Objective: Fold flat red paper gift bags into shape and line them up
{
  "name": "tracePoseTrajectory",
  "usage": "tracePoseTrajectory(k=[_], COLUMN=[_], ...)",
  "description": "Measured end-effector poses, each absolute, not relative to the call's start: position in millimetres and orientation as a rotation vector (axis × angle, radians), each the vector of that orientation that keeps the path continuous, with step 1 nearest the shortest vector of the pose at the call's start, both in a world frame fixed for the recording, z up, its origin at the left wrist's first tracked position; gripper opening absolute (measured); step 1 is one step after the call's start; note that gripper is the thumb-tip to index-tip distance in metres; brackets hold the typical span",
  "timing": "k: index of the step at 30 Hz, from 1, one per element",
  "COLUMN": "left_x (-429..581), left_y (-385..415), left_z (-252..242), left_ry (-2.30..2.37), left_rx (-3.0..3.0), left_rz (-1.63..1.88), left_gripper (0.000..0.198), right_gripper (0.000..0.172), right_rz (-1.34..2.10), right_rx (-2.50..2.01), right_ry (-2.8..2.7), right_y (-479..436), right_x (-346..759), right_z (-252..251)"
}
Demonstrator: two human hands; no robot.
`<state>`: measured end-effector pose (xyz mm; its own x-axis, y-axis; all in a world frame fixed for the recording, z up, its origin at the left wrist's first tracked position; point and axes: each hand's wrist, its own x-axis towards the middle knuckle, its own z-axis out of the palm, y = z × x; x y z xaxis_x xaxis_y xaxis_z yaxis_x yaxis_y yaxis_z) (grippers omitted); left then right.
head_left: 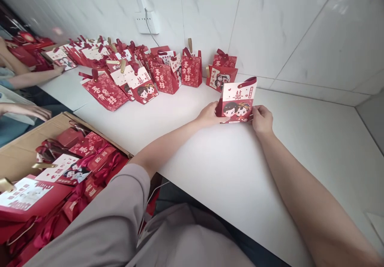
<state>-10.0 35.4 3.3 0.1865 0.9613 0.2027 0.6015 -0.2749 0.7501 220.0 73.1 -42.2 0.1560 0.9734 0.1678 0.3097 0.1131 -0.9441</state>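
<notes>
A small red and white gift bag [238,101] with a cartoon couple on its front stands on the white counter [228,167]. My left hand [209,114] grips its left lower side and my right hand [261,119] grips its right lower side. Both hands have fingers closed on the bag. A red ribbon handle lies across the bag's top.
Several similar red gift bags [163,75] stand and lie along the tiled wall. A cardboard box [27,139] at lower left holds more red bags and ribbons. Another person's arms [33,77] reach in at far left. A wall socket [147,21] with a cable sits above.
</notes>
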Motion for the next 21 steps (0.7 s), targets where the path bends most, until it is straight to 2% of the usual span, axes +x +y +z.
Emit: tracePoseTrajectory(k=[4,10,13,17,21], left_x=[-14.6,-34.0,-61.9,-121.5,-202.8], left_y=[22.7,-18.9,-51.8,-98.9,-156.4], left_z=[29.8,101.7,131.5,150.8,154.7], left_ry=[1.521,1.664,1.66,1.692,1.741], left_rx=[2.088,2.494,2.529,1.963,1.1], left_rz=[0.995,1.053,1.196,1.313,1.216], left_gripper=[0.051,0.054,0.056,0.065,0.056], right_gripper=[0.012,0.012,0.012,0.013,0.015], right_rz=[0.881,0.903,0.906,0.89,0.884], right_rx=[-1.394,-1.368,-1.362,-1.378,-1.41], right_ry=[-1.229,-1.248,-1.274,-1.318,-1.357], right_y=[66.7,57.3,54.4,53.2,53.5], right_x=[215.8,215.6,215.7,215.8,215.9], right_z=[-34.2,-28.7,-29.4,-30.5,-32.4])
